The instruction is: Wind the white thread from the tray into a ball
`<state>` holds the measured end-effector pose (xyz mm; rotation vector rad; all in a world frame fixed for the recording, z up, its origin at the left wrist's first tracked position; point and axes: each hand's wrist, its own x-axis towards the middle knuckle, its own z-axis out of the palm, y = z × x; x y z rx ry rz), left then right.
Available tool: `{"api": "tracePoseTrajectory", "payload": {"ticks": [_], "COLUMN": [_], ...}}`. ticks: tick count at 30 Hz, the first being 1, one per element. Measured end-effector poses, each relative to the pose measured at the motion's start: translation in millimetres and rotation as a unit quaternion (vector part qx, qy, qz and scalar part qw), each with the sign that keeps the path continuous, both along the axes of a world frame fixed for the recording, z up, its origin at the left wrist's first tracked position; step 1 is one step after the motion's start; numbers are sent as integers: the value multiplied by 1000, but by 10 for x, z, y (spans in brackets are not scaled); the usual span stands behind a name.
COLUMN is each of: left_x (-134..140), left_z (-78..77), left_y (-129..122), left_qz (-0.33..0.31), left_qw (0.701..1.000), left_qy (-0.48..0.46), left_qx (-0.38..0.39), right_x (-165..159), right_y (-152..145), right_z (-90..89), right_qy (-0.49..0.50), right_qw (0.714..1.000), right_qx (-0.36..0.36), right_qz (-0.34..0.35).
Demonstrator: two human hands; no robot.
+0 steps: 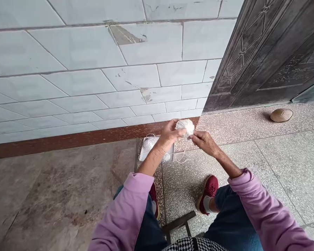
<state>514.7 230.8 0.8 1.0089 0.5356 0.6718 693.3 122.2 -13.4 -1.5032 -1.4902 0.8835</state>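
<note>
White yarn bundle is up in the air, just right of and beyond the white tray in this view — left hand is wrapped around its near left side, thumb across the front; right hand has fingertips drawn together at its lower right edge, looks like a pinch on yarn, exact strand too small to tell. Loose strand trails on the floor just right of the tray. Inside the tray: larger yarn ball and smaller yarn ball, partly behind the left forearm. Red shoe sits nearer the body, right of the tray; dark door well off to its right. Risks, my read: slack strand could snag on the tray rim or get stepped on; a loose left grip could let the wraps slide — too hard a right-hand pull could tangle them
</note>
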Motion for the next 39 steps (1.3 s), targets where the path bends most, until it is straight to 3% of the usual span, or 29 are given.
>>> {"api": "tracePoseTrajectory", "payload": {"ticks": [3,6,9,13,17,23,27,31,36,39], "left_x": [8,-11,-60,-99,-74,-32,7,32,15,-25], "left_z": [-59,-101,-88,-13,10,-89,-101,-68,-66,-88], "left_y": [8,33,63,67,-7,-150,-155,-131,-69,14], "left_qz": [62,118,63,-72,-161,-197,-165,-95,-6,57], "left_qw": [992,953,934,947,956,979,980,986,995,998], "left_qy": [45,130,176,163,129,36,-51,-90,-66,-25], "left_qx": [100,248,304,266,210,-26,-94,-105,-73,-15], "right_x": [-154,-208,-122,101,230,201,143,63,-85,-181], "right_y": [-55,-104,-130,-139,-142,-68,12,32,-24,-79], "right_z": [44,133,235,316,333,310,183,50,48,110], "right_qy": [-49,-57,-47,-54,-51,90,137,74,-38,-48], "right_qw": [998,995,996,997,996,992,986,993,997,999], "right_qx": [-7,-11,13,54,61,67,57,44,37,16], "right_qz": [33,75,72,8,-30,-55,-70,-76,-58,-3]}}
